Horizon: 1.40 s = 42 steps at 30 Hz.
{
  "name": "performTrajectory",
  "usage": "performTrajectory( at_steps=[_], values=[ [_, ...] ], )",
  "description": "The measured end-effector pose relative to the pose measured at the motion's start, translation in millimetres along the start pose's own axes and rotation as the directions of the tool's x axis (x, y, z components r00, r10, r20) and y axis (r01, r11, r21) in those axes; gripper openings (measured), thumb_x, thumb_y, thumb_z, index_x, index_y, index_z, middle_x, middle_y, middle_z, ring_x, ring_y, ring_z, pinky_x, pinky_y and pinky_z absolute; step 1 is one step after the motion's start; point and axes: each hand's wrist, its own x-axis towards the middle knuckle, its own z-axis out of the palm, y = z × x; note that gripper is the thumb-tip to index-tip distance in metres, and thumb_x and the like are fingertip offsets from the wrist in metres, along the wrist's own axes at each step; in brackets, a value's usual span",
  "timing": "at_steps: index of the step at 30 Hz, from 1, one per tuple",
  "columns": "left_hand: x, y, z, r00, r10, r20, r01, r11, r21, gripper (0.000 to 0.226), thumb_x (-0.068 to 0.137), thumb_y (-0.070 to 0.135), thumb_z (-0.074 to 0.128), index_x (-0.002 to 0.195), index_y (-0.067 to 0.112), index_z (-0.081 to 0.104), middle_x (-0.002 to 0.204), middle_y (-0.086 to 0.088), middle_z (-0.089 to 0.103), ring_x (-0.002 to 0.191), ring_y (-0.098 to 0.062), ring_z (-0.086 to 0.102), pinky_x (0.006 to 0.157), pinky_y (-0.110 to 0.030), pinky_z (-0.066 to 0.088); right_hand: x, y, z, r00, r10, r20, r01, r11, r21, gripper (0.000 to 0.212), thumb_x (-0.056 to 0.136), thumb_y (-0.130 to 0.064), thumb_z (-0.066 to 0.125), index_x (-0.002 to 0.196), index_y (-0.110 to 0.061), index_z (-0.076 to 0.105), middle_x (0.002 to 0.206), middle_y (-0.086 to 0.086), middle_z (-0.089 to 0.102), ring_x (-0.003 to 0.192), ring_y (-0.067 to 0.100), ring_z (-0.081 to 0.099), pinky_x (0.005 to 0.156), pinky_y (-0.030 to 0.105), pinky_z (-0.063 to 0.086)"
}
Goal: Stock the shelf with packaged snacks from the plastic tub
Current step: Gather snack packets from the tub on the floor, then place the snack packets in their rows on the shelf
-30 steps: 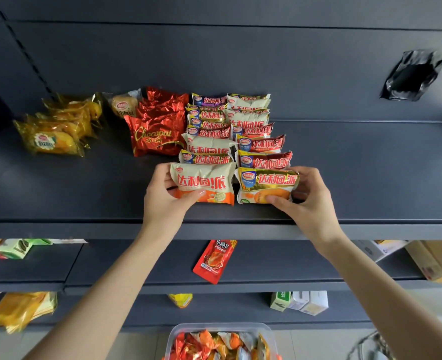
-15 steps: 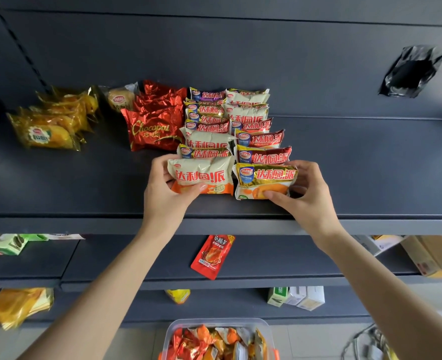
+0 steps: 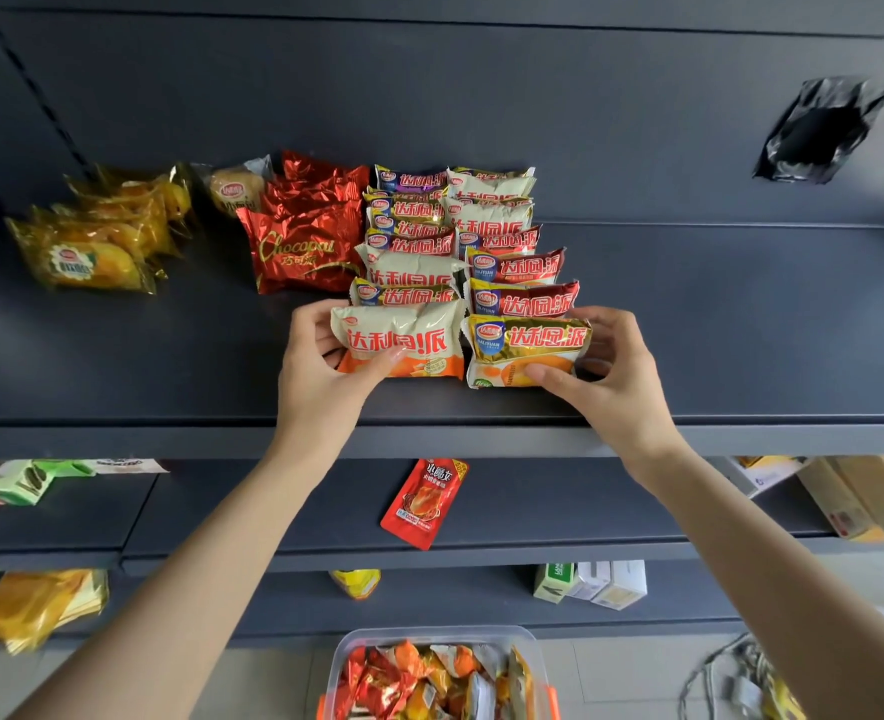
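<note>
The left hand (image 3: 320,376) grips the left end of a cream snack pack (image 3: 403,335). Its thumb lies across the orange lower part of the front and its fingers are curled behind the end. The right hand (image 3: 616,376) holds the right end of a gold snack pack (image 3: 528,340) in the same way, thumb on the front and fingers bent round the end. Both packs stand side by side, touching, on the dark shelf (image 3: 741,330), at the front of two rows of similar packs (image 3: 512,267) that run toward the back panel. Compared with half a second ago, the grip of both hands is the same, and the two packs are in almost the same place, perhaps slightly deeper from the front edge. The whole view has moved a little, so everything sits higher in the picture. Left of the rows are red Chocopai packs (image 3: 299,252) and, further left, yellow cake packs (image 3: 86,257). The plastic tub (image 3: 346,662) is below, at the bottom edge, with more snacks inside.
</note>
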Motion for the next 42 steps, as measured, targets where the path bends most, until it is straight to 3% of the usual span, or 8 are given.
performTrajectory(
  at_steps=[4, 8, 12, 17, 22, 26, 31, 42],
  values=[
    [-2.9, 1.7, -4.2, 1.000, -0.025, 0.001, 0.025, 0.999, 0.034, 0.055, 0.074, 0.010, 0.080, 0.116, 0.023, 0.047, 0.117, 0.011, 0.057, 0.107, 0.004, 0.055, 0.086, -0.009, 0.044, -1.4, -3.3, -1.8, 1.000, 0.021, 0.021, -0.021, 1.000, -0.004, 0.063, 0.070, -0.021, 0.082, 0.120, -0.025, 0.045, 0.114, -0.010, 0.059, 0.105, 0.003, 0.057, 0.077, 0.005, 0.046],
    [-13.8, 5.8, -14.3, 0.994, -0.106, 0.005, 0.104, 0.981, 0.166, 0.072, 0.075, 0.028, 0.080, 0.136, 0.020, 0.043, 0.138, 0.006, 0.048, 0.126, -0.005, 0.045, 0.103, -0.024, 0.038, -6.6, -7.4, -9.4, 0.994, 0.103, 0.047, -0.102, 0.995, -0.023, 0.075, 0.072, -0.026, 0.080, 0.135, -0.018, 0.041, 0.134, -0.002, 0.051, 0.121, 0.012, 0.050, 0.092, 0.020, 0.042],
    [-34.5, 22.9, -28.3, 0.987, -0.160, -0.002, 0.149, 0.912, 0.381, 0.083, 0.081, 0.042, 0.071, 0.149, 0.019, 0.028, 0.153, 0.001, 0.029, 0.139, -0.016, 0.030, 0.106, -0.031, 0.030, -30.1, -7.0, -21.4, 0.982, 0.169, 0.084, -0.150, 0.969, -0.199, 0.083, 0.079, -0.037, 0.074, 0.146, -0.020, 0.029, 0.147, -0.002, 0.036, 0.137, 0.015, 0.031, 0.109, 0.032, 0.032],
    [-70.6, 28.5, -41.4, 0.990, -0.119, 0.071, 0.051, 0.786, 0.616, 0.084, 0.086, 0.052, 0.059, 0.150, 0.013, 0.022, 0.155, -0.006, 0.026, 0.142, -0.022, 0.025, 0.113, -0.039, 0.026, -68.4, -8.4, -33.8, 0.979, 0.096, 0.178, 0.022, 0.826, -0.564, 0.082, 0.088, -0.052, 0.054, 0.153, -0.020, 0.014, 0.158, -0.003, 0.018, 0.144, 0.015, 0.013, 0.115, 0.033, 0.015],
    [-122.6, 15.0, -42.5, 0.995, -0.021, 0.098, -0.061, 0.646, 0.761, 0.079, 0.089, 0.052, 0.053, 0.148, 0.006, 0.027, 0.154, -0.011, 0.030, 0.142, -0.025, 0.026, 0.116, -0.038, 0.021, -109.4, -3.6, -31.0, 0.948, 0.081, 0.308, 0.175, 0.675, -0.717, 0.087, 0.089, -0.064, 0.037, 0.153, -0.019, 0.000, 0.161, -0.003, 0.001, 0.147, 0.014, 0.003, 0.117, 0.030, 0.005],
    [-173.0, -10.3, -28.0, 0.985, -0.076, 0.155, -0.087, 0.556, 0.826, 0.079, 0.092, 0.052, 0.049, 0.150, 0.005, 0.024, 0.156, -0.012, 0.026, 0.144, -0.025, 0.023, 0.118, -0.036, 0.014, -150.9, 17.8, -27.3, 0.897, 0.117, 0.427, 0.298, 0.555, -0.777, 0.087, 0.090, -0.067, 0.030, 0.152, -0.017, -0.005, 0.161, 0.000, -0.004, 0.148, 0.018, -0.001, 0.118, 0.032, 0.001],
    [-239.6, -49.5, -15.1, 0.937, -0.256, 0.237, -0.116, 0.414, 0.903, 0.086, 0.090, 0.061, 0.043, 0.151, 0.004, 0.020, 0.157, -0.013, 0.026, 0.143, -0.027, 0.027, 0.116, -0.038, 0.020, -202.0, 54.3, -27.1, 0.767, 0.276, 0.579, 0.426, 0.455, -0.781, 0.090, 0.089, -0.070, 0.026, 0.152, -0.015, -0.007, 0.161, 0.003, -0.005, 0.148, 0.020, -0.001, 0.119, 0.038, 0.001],
    [-302.8, -121.1, -25.3, 0.824, -0.504, 0.260, -0.115, 0.301, 0.947, 0.086, 0.092, 0.063, 0.034, 0.152, 0.005, 0.015, 0.158, -0.013, 0.020, 0.145, -0.025, 0.022, 0.117, -0.039, 0.019, -249.4, 126.2, 2.8, 0.608, 0.502, 0.616, 0.395, 0.482, -0.782, 0.092, 0.087, -0.073, 0.025, 0.152, -0.016, -0.006, 0.161, 0.005, 0.000, 0.148, 0.024, 0.006, 0.120, 0.046, 0.007]
  ],
)
